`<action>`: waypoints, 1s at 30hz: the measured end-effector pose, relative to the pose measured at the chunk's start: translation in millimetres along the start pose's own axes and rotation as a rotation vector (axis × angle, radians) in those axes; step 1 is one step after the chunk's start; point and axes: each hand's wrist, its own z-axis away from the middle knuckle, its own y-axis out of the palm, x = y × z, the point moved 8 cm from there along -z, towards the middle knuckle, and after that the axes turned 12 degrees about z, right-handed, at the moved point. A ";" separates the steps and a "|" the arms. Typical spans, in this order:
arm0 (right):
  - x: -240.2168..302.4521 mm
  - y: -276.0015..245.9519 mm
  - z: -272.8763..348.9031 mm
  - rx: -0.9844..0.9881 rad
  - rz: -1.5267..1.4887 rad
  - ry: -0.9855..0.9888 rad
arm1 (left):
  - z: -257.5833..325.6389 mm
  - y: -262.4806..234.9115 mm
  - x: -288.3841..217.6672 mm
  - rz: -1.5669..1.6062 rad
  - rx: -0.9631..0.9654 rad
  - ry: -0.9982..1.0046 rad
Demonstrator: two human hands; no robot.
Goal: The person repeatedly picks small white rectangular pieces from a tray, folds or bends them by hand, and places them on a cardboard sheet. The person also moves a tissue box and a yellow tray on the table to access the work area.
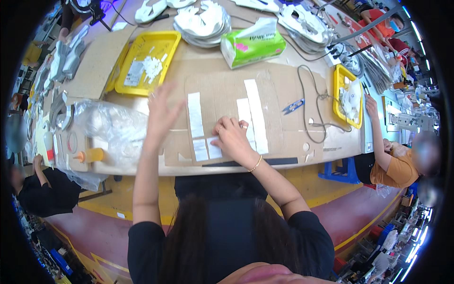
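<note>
My worktop [120,163] carries a flat cardboard sheet [213,94] at the middle of the frame and a yellow tray [150,43] at upper left. Below that tray, my left grip [163,106] is blurred, fingers spread, seemingly holding nothing. My right grip [231,136], at centre, is curled with fingertips down at the cardboard; I cannot tell whether it pinches anything. Right of it lie a long white strip [256,116] and a shorter strip [242,109]; left of it, a wide strip [195,116] sits above a left short piece [200,150] and a right short piece [214,149], the latter at my fingertips. I judge I should press lightly, keep that piece flat and square to its neighbour, and hold my wrist clear of the long strip.
</note>
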 end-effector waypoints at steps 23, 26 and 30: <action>-6.0 7.4 -4.8 0.039 -0.034 -0.037 | 93.9 53.7 9.2 0.346 0.138 -0.501; -3.4 6.9 -4.3 0.020 -0.005 -0.061 | 94.8 53.6 5.6 0.330 0.092 -0.453; 0.1 4.1 -2.2 -0.008 -0.007 -0.069 | 96.4 54.1 2.3 0.285 0.092 -0.427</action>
